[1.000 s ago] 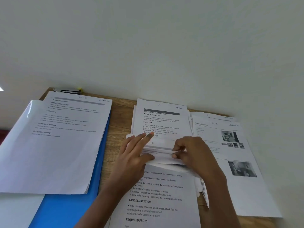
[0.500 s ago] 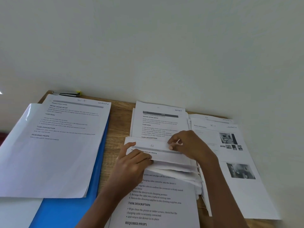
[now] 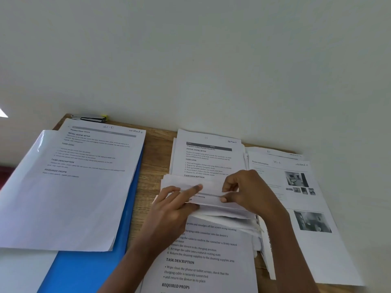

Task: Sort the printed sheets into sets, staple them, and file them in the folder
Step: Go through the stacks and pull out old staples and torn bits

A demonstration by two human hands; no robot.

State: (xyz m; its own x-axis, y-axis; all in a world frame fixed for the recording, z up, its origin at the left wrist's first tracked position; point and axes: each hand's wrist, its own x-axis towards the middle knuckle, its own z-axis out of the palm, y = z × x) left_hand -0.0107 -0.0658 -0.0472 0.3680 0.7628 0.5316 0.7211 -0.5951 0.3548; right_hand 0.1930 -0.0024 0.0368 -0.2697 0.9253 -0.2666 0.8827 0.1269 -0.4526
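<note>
While my left hand [image 3: 173, 210] grips the bent-back top leaves of the middle stack [image 3: 207, 248], thumb beneath and fingers above with the forefinger stretched along the fold, my right hand [image 3: 251, 193] pinches the edge of one of those leaves between thumb and curled forefinger; so both sets of fingers are closed on paper, neither one slack. That stack lies nearest me on the wooden table [image 3: 156, 161], its lower print showing the headings "TASK DESCRIPTION" and "REQUIRED PROPS"; just beyond it, partly hidden by the turned-up leaves, sits the far pile [image 3: 209, 155], headed "INITIAL SCENE SETUP"; just beside both, on my right, lies the photo pile [image 3: 306, 208], its top sheet carrying small grey pictures. Across a strip of bare wood to my left, well apart from my hands, a flat set of sheets [image 3: 80, 187] rests on the blue folder [image 3: 84, 269], whose edge shows along the set's right side and below it; the stapler [image 3: 88, 118] lies at the far left corner against the wall [image 3: 190, 60].
</note>
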